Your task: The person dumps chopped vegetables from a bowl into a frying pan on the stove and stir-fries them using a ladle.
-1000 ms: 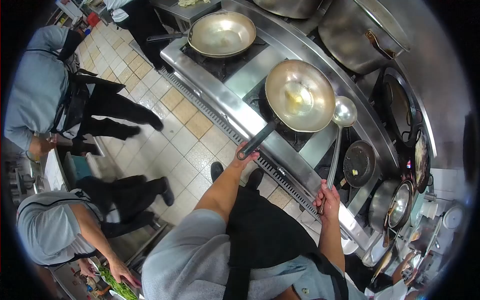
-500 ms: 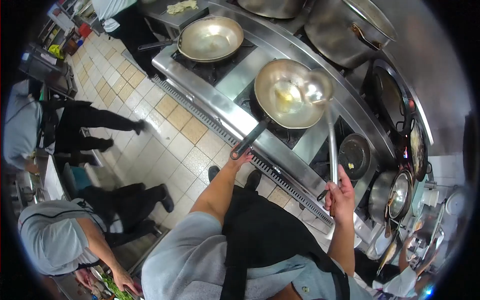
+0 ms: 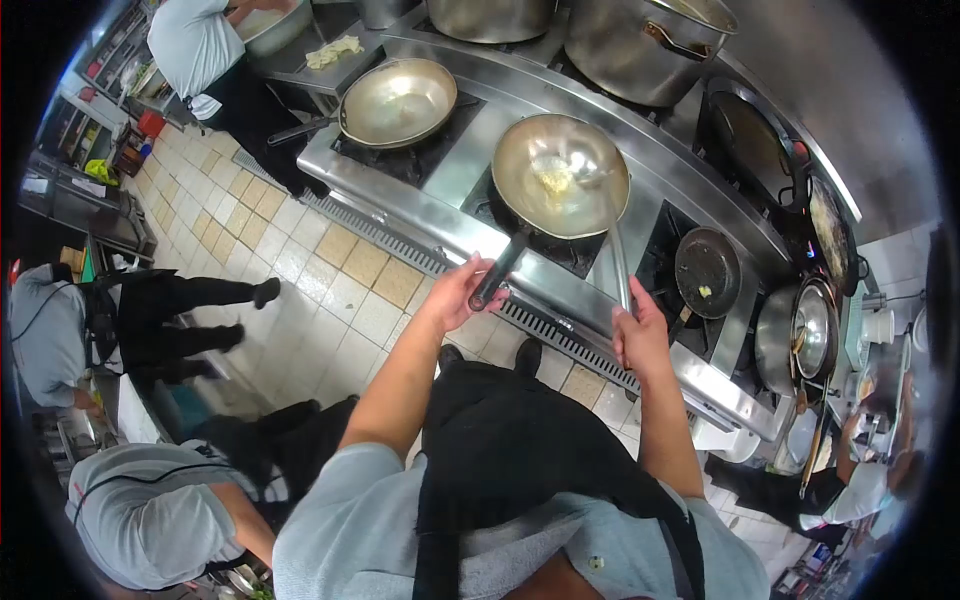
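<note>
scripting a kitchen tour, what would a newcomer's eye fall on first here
Likely the shiny pan on the stove just beyond the hands, with a yellowish patch inside. The right hand holds a ladle reaching into it, and the left hand is at its handle. Next, perhaps, the big pot at the top of the view and another pale pan to the left.

a commercial kitchen, shown by the long steel stove point(image 3: 400, 208), big pots point(image 3: 635, 60), tiled floor point(image 3: 345, 305) and several workers point(image 3: 150, 515).
</note>
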Tool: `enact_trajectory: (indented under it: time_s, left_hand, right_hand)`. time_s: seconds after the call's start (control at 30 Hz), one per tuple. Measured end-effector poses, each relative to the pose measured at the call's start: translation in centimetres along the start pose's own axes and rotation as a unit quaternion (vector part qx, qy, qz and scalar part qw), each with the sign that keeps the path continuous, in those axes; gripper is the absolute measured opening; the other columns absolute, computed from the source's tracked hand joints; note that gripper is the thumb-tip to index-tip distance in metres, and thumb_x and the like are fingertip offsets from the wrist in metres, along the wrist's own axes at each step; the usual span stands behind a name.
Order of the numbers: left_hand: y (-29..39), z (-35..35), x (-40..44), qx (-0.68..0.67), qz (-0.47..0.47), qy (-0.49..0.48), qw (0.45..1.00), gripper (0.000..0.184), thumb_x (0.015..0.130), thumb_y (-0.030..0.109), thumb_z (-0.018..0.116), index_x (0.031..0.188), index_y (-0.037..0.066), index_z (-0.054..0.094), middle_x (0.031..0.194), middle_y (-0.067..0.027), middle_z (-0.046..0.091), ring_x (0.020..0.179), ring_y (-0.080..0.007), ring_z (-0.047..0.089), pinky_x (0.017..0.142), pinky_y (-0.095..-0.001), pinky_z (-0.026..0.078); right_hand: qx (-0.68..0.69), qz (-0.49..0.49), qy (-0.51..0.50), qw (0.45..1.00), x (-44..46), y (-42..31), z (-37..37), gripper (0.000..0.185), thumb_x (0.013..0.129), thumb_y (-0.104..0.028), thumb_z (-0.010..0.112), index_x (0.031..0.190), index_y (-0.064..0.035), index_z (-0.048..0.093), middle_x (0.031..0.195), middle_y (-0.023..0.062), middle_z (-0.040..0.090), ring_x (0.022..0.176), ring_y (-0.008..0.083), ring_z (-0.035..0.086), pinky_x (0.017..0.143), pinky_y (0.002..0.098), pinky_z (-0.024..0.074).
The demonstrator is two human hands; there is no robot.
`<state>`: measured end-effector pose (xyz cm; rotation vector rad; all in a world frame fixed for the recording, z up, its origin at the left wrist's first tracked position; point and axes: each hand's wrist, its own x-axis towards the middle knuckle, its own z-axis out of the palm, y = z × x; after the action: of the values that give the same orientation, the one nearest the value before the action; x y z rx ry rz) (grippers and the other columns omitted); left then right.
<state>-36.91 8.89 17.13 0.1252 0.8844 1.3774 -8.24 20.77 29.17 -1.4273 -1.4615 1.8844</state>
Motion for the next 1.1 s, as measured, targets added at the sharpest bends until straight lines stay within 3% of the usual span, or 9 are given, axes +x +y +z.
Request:
enact_trajectory:
  time_s: [0.07, 0.13, 0.17, 0.23, 0.27, 0.5, 0.6, 0.83, 1.1]
  left_hand:
    - [1.2, 1.3, 0.2, 0.033, -0.015, -0.001, 0.999, 0.046, 0.103, 0.042, 0.042, 0.127, 0.004, 0.053, 0.118, -0.0127, 0.065, 0.091, -0.0245, 0.069, 0.078, -0.0373, 0.058]
    - [1.9, 3.2, 0.2, 0.056, -0.045, 0.013, 0.997, 0.039, 0.101, 0.038, 0.05, 0.12, 0.005, 0.055, 0.109, -0.0106, 0.067, 0.078, -0.0198, 0.068, 0.065, -0.0323, 0.058]
    - [2.1, 3.3, 0.6, 0.062, -0.049, 0.006, 0.997, 0.039, 0.101, 0.038, 0.05, 0.12, 0.005, 0.055, 0.109, -0.0106, 0.067, 0.078, -0.0198, 0.068, 0.065, -0.0323, 0.058]
    - [3.0, 4.3, 0.5, 0.145, -0.098, 0.007, 0.985, 0.029, 0.098, 0.031, 0.057, 0.114, 0.006, 0.056, 0.096, -0.0064, 0.065, 0.061, -0.0119, 0.058, 0.049, -0.0244, 0.049]
    - [2.7, 5.2, 0.3, 0.145, -0.097, 0.043, 0.984, 0.021, 0.097, 0.025, 0.06, 0.107, 0.007, 0.057, 0.081, -0.0002, 0.058, 0.052, -0.0061, 0.046, 0.041, -0.02, 0.038]
    - [3.8, 6.3, 0.0, 0.047, -0.141, -0.058, 0.987, 0.017, 0.099, 0.026, 0.057, 0.101, 0.009, 0.055, 0.067, 0.0072, 0.047, 0.048, -0.0026, 0.041, 0.039, -0.0203, 0.033]
    - [1.8, 4.0, 0.4, 0.04, -0.132, -0.072, 0.988, 0.017, 0.099, 0.027, 0.057, 0.101, 0.01, 0.054, 0.065, 0.0079, 0.045, 0.045, -0.0024, 0.038, 0.038, -0.02, 0.03]
    - [-3.6, 2.5, 0.0, 0.03, -0.131, -0.05, 0.99, 0.013, 0.096, 0.025, 0.062, 0.1, 0.017, 0.054, 0.059, 0.0075, 0.04, 0.041, -0.0044, 0.034, 0.037, -0.0235, 0.029]
    - [-5.3, 8.3, 0.2, 0.211, -0.034, 0.072, 0.974, 0.02, 0.092, 0.02, 0.067, 0.092, 0.012, 0.048, 0.062, 0.0043, 0.044, 0.042, -0.0052, 0.036, 0.037, -0.0239, 0.032]
  right_hand:
    - [-0.167, -0.07, 0.075, 0.981, -0.9, 1.2, 0.7, 0.062, 0.093, -0.007, 0.056, 0.151, -0.0128, 0.033, 0.069, 0.0016, 0.053, 0.042, 0.009, 0.044, 0.036, 0.0271, 0.0355]
    - [-0.117, -0.029, 0.048, 0.992, -3.1, 1.2, 1.4, 0.062, 0.093, -0.006, 0.057, 0.151, -0.0122, 0.033, 0.069, 0.0011, 0.052, 0.043, 0.0086, 0.044, 0.037, 0.0266, 0.0354]
    - [-0.069, 0.011, 0.013, 0.997, -3.9, 1.0, 1.8, 0.062, 0.093, -0.005, 0.057, 0.15, -0.0116, 0.033, 0.068, 0.0007, 0.052, 0.043, 0.0083, 0.044, 0.037, 0.0261, 0.0354]
    - [-0.001, 0.034, -0.003, 0.999, -4.2, 1.0, 2.7, 0.062, 0.093, -0.005, 0.057, 0.15, -0.0105, 0.034, 0.07, 0.0007, 0.052, 0.044, 0.0076, 0.045, 0.038, 0.0255, 0.0354]
    - [-0.019, 0.001, 0.005, 1.0, -4.2, 1.2, 3.4, 0.062, 0.092, -0.004, 0.058, 0.15, -0.0101, 0.034, 0.072, 0.0009, 0.053, 0.044, 0.0076, 0.045, 0.038, 0.0251, 0.0356]
    - [0.034, -0.098, 0.066, 0.992, -6.5, 0.5, 4.6, 0.063, 0.09, -0.001, 0.06, 0.148, -0.0105, 0.038, 0.089, 0.0026, 0.059, 0.049, 0.0048, 0.044, 0.041, 0.0231, 0.0378]
    - [-0.037, -0.166, 0.107, 0.98, -7.4, 0.0, 3.1, 0.065, 0.089, -0.001, 0.061, 0.149, -0.011, 0.038, 0.095, 0.0015, 0.061, 0.058, 0.0027, 0.044, 0.049, 0.0197, 0.0404]
    - [0.001, -0.208, 0.07, 0.976, -8.7, -0.4, -1.5, 0.064, 0.09, -0.001, 0.06, 0.149, -0.0097, 0.037, 0.101, 0.003, 0.06, 0.056, 0.0023, 0.044, 0.047, 0.0182, 0.0389]
    - [0.027, -0.174, 0.026, 0.984, -9.3, 1.2, -5.5, 0.065, 0.09, 0.001, 0.06, 0.149, -0.0083, 0.035, 0.097, 0.004, 0.06, 0.054, 0.0028, 0.045, 0.045, 0.0184, 0.0378]
